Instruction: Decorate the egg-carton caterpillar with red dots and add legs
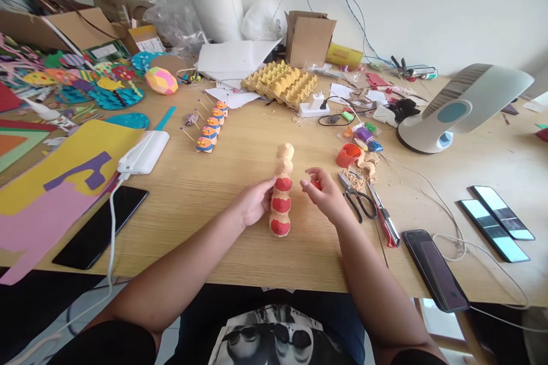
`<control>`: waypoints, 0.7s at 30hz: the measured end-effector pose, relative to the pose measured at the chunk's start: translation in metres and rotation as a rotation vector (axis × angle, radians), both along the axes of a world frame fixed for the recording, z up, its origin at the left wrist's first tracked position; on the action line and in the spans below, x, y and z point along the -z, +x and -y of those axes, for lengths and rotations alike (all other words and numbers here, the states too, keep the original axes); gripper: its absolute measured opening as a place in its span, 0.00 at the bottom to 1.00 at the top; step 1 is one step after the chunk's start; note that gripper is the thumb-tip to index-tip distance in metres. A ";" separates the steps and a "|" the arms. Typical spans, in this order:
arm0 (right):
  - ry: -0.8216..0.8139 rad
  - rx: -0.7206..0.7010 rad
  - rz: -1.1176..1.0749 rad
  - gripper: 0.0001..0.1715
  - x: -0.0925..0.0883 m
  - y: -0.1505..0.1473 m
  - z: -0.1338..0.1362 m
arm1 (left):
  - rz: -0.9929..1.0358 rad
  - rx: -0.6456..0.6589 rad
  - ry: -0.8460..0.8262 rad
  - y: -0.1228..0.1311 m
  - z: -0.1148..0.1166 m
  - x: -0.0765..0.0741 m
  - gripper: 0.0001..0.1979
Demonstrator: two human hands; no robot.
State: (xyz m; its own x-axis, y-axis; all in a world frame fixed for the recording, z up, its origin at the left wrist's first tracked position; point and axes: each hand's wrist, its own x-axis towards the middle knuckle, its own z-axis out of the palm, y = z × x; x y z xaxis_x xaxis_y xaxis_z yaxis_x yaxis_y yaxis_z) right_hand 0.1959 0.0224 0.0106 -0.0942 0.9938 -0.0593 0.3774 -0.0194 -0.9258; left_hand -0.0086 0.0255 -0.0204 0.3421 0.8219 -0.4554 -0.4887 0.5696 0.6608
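A bumpy strip of egg-carton cups (284, 166) coated in beige clay stands or lies in front of me, its lower humps bearing red clay patches (281, 205). My left hand (253, 203) steadies it from the left, thumb at its side and the other fingers curled partly behind. Just right of the strip, my right hand (327, 195) is closed with a bit of red clay (316, 185) between its fingers, apart from the strip. Further back on the left is a finished-looking orange and blue caterpillar (210, 128) with pins stuck in it.
To the right are a red cup (348, 154), scissors (360, 199), a box cutter (387, 219), a phone (435, 270) and a white fan (454, 108). Yellow egg trays (280, 86) sit at the back. On the left lie a power bank (144, 152) and a black phone (101, 227).
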 end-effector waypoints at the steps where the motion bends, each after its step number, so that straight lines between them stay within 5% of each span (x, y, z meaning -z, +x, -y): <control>1: -0.081 -0.028 -0.162 0.30 0.001 -0.002 0.000 | -0.001 -0.001 0.010 0.001 0.000 0.000 0.11; 7: -0.325 0.002 -0.626 0.30 0.009 -0.011 0.002 | -0.158 0.044 0.143 0.005 0.000 0.002 0.19; 11: -0.317 0.050 -0.673 0.31 0.010 -0.012 0.001 | -0.604 0.105 0.409 -0.001 0.000 0.003 0.25; 14: -0.303 0.025 -0.628 0.30 0.010 -0.012 0.001 | -0.974 0.074 0.641 -0.006 -0.001 0.000 0.23; 21: -0.082 -0.029 -0.074 0.28 0.005 -0.007 0.004 | -0.998 -0.084 0.795 -0.010 -0.001 -0.007 0.10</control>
